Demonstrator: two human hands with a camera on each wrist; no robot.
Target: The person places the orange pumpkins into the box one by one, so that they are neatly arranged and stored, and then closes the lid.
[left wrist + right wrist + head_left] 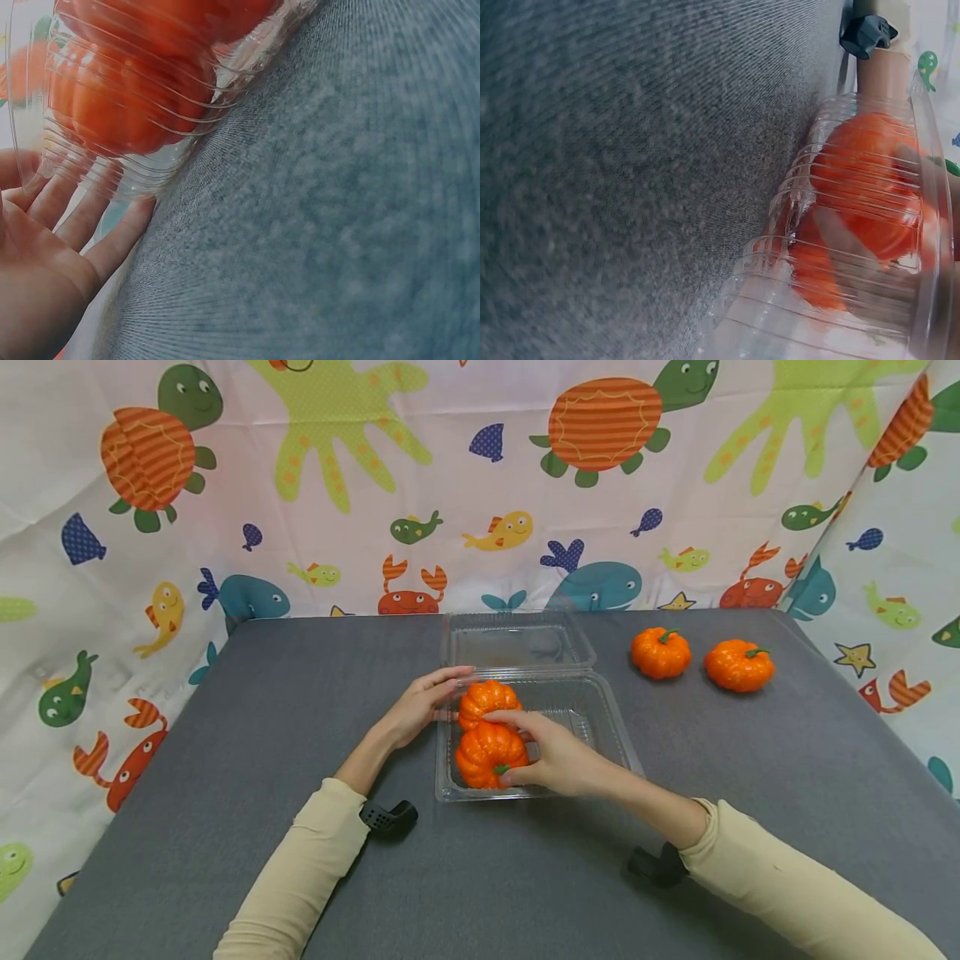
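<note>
A clear plastic clamshell container [585,706] lies opened flat, its lid [517,642] tipped back at the far side. Two small orange pumpkins sit along its left side: a rear pumpkin [489,697] and a front pumpkin [483,752] with a green stem. My right hand [558,758] reaches in over the near rim and grips the front pumpkin between thumb and fingers. Against the container's left wall rest the extended fingers of my left hand [416,710]. In the left wrist view, that hand [52,255] touches the ridged corner, with a pumpkin [124,101] visible through the plastic.
To the right of the container, two more orange pumpkins, a nearer-in pumpkin [660,653] and an outer pumpkin [739,666], stand on the grey tabletop [300,735]. A curtain [480,485] printed with sea animals hangs behind the table and along its sides.
</note>
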